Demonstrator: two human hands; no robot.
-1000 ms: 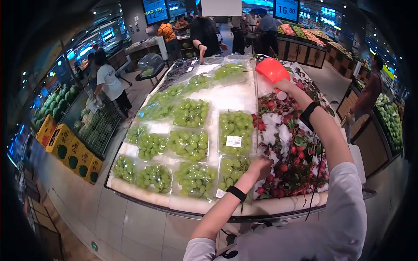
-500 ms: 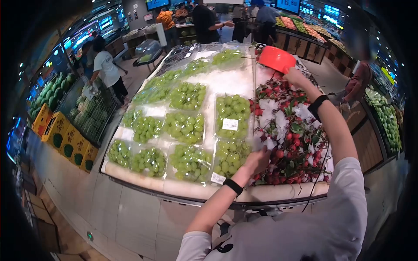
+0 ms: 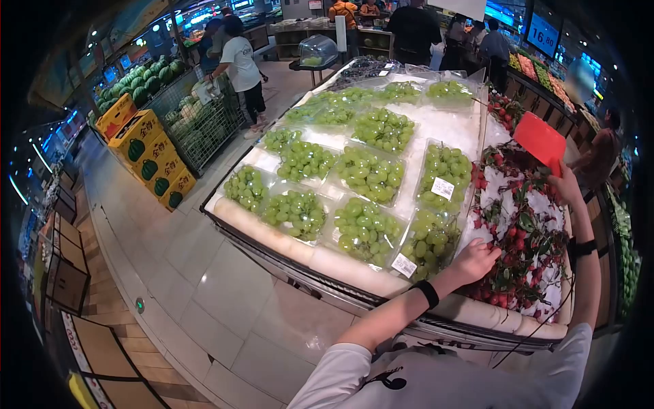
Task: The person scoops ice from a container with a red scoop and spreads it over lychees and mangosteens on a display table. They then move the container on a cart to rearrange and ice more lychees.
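Observation:
My right hand (image 3: 564,183) is closed on the handle of a red scoop (image 3: 539,138), which is held above the far part of the red fruit (image 3: 518,235). Leaves, twigs and white ice lie among this fruit. At the near left edge of the fruit is my left hand (image 3: 476,260), its fingers curled; whatever they may hold is hidden. Just left of it lies a clear pack of green grapes (image 3: 430,242) with a white label. More packed green grapes (image 3: 370,174) rest on the ice to the left.
A pale padded rim (image 3: 327,262) borders the display. Yellow watermelon boxes (image 3: 146,146) and a wire cage (image 3: 197,129) stand at the left. A person in a white shirt (image 3: 240,61) is beside the cage. Other people are at the back.
The view has swung left, so the display sits further right. The red scoop now shows its broad face, tilted. My left hand remains at the near left edge of the red fruit.

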